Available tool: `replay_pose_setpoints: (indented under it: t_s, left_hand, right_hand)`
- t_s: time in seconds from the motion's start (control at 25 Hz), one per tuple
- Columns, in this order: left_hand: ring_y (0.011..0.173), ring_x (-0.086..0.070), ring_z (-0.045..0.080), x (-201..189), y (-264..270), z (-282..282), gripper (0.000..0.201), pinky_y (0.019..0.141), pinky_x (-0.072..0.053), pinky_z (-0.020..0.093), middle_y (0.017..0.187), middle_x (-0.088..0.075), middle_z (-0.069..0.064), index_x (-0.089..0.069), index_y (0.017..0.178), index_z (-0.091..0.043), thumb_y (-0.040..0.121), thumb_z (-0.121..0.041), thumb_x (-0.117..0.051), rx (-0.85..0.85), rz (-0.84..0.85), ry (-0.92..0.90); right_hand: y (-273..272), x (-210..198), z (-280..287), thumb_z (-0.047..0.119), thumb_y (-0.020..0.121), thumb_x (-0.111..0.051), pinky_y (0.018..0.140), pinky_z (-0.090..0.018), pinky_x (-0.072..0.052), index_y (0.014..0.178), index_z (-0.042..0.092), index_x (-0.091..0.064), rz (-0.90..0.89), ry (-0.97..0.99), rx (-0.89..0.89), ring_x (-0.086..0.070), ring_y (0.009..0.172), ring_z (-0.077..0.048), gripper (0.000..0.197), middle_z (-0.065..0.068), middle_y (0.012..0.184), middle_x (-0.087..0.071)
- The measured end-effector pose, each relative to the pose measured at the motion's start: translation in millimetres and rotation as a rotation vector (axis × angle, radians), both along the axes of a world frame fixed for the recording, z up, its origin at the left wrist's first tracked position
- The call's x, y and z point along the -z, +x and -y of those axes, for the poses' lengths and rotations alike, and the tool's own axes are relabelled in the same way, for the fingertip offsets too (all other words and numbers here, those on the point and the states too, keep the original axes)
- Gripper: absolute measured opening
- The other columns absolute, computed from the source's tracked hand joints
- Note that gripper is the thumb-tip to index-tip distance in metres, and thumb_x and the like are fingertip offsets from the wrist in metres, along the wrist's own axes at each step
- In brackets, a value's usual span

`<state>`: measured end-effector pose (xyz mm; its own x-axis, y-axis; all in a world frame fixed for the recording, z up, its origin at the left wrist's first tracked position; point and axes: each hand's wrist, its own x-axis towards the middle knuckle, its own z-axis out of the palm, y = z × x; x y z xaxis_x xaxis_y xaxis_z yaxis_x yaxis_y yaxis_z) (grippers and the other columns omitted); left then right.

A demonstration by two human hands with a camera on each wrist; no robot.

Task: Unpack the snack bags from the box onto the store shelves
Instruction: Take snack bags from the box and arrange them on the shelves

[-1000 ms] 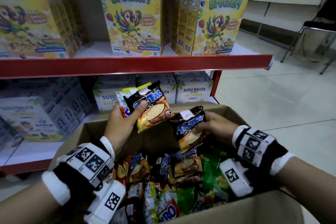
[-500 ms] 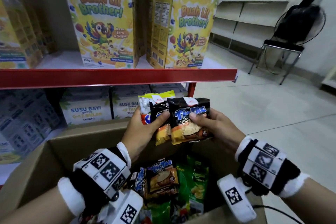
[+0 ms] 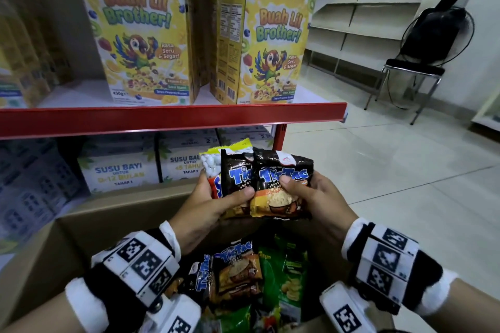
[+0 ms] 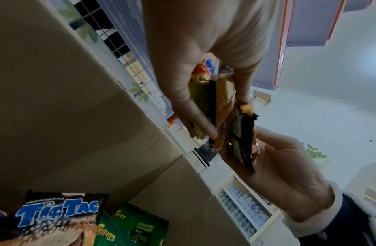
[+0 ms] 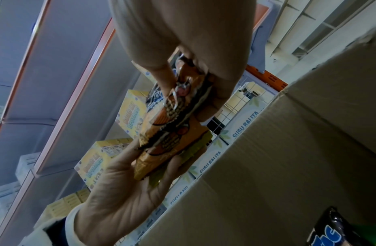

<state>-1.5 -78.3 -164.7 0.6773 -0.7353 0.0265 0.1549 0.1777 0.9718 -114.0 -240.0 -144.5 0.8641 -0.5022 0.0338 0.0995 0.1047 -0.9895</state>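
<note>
Three snack bags fan out above the cardboard box (image 3: pixel 113 227) in the head view, higher than a second ago: the left hand (image 3: pixel 205 211) clamps thumb and fingers on a white-and-red bag (image 3: pixel 212 170) and a black TicTac bag (image 3: pixel 236 178), while the right hand (image 3: pixel 316 197), which then held it low in the box, pinches the front TicTac bag (image 3: pixel 281 184) against them. The left wrist view shows the left fingers (image 4: pixel 195 114) curled round the stacked bags, with the front bag's edge touching the stack. The right wrist view shows the right thumb (image 5: pixel 161 78) and fingers gripping that bag.
</note>
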Motion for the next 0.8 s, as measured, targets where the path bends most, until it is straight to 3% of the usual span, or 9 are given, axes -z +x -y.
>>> replay_pose_setpoints:
  t_s: [0.12,0.2,0.32,0.4,0.48,0.6,0.68,0.8]
  left_hand:
    - [0.103,-0.068,0.021,4,-1,0,0.103,0.09,-0.054,0.043,0.113,-0.07,0.001,-0.037,0.134,-0.022,0.045,-0.03,-0.087,-0.003,-0.018,0.021]
    - [0.108,-0.066,0.022,8,-1,0,0.114,0.098,-0.049,0.048,0.119,-0.068,0.001,-0.035,0.135,-0.025,0.038,-0.04,-0.093,0.021,-0.025,0.039]
    - [0.105,-0.068,0.021,11,-2,1,0.114,0.093,-0.053,0.044,0.113,-0.071,-0.002,-0.04,0.126,-0.029,0.028,-0.05,-0.093,0.039,-0.028,0.047]
    - [0.103,-0.068,0.021,15,-2,2,0.105,0.093,-0.052,0.045,0.111,-0.072,-0.001,-0.044,0.123,-0.03,0.032,-0.042,-0.095,0.005,-0.026,0.036]
    - [0.103,-0.068,0.022,17,-1,2,0.105,0.094,-0.051,0.047,0.114,-0.07,0.003,-0.044,0.126,-0.027,0.034,-0.038,-0.094,-0.039,-0.018,0.041]
    - [0.106,-0.066,0.025,21,2,-1,0.118,0.095,-0.05,0.05,0.115,-0.07,0.001,-0.042,0.131,-0.025,0.027,-0.045,-0.095,-0.041,-0.009,0.074]
    - [0.102,-0.068,0.023,22,2,-2,0.112,0.092,-0.052,0.048,0.109,-0.072,-0.002,-0.044,0.126,-0.027,0.028,-0.044,-0.095,0.0,0.0,0.079]
    - [0.101,-0.069,0.023,25,1,-3,0.112,0.086,-0.056,0.044,0.109,-0.072,-0.002,-0.042,0.128,-0.025,0.031,-0.042,-0.096,0.046,0.006,0.118]
  right_hand:
    - [-1,-3,-3,0.029,0.063,-0.079,0.072,-0.039,-0.057,0.111,0.008,-0.063,0.026,0.072,-0.06,-0.071,0.088,-0.033,0.055,-0.016,0.1,-0.073]
    - [-2,-1,-4,0.03,0.06,-0.082,0.072,-0.04,-0.056,0.107,0.01,-0.066,0.03,0.06,-0.026,-0.071,0.089,-0.035,0.053,-0.017,0.1,-0.073]
    - [-3,3,-3,0.026,0.06,-0.081,0.069,-0.04,-0.057,0.099,0.013,-0.069,0.032,0.049,0.018,-0.071,0.083,-0.034,0.042,-0.017,0.097,-0.073]
    - [-3,4,-6,0.027,0.061,-0.082,0.068,-0.038,-0.056,0.097,0.017,-0.069,0.044,0.065,-0.022,-0.071,0.081,-0.032,0.039,-0.017,0.096,-0.073]
    - [-4,4,-9,0.034,0.064,-0.083,0.071,-0.039,-0.056,0.1,0.02,-0.069,0.053,0.099,-0.074,-0.071,0.086,-0.032,0.041,-0.015,0.1,-0.073]
    - [-3,3,-5,0.041,0.064,-0.082,0.082,-0.049,-0.055,0.103,0.018,-0.068,0.067,0.103,-0.034,-0.069,0.094,-0.037,0.046,-0.015,0.104,-0.072]
    - [-2,2,-1,0.033,0.058,-0.086,0.08,-0.055,-0.053,0.085,0.015,-0.07,0.07,0.079,0.033,-0.067,0.086,-0.041,0.036,-0.017,0.091,-0.072]
    - [-1,0,2,0.02,0.056,-0.085,0.071,-0.048,-0.054,0.06,0.017,-0.062,0.071,0.063,0.075,-0.063,0.072,-0.032,0.023,-0.011,0.069,-0.066]
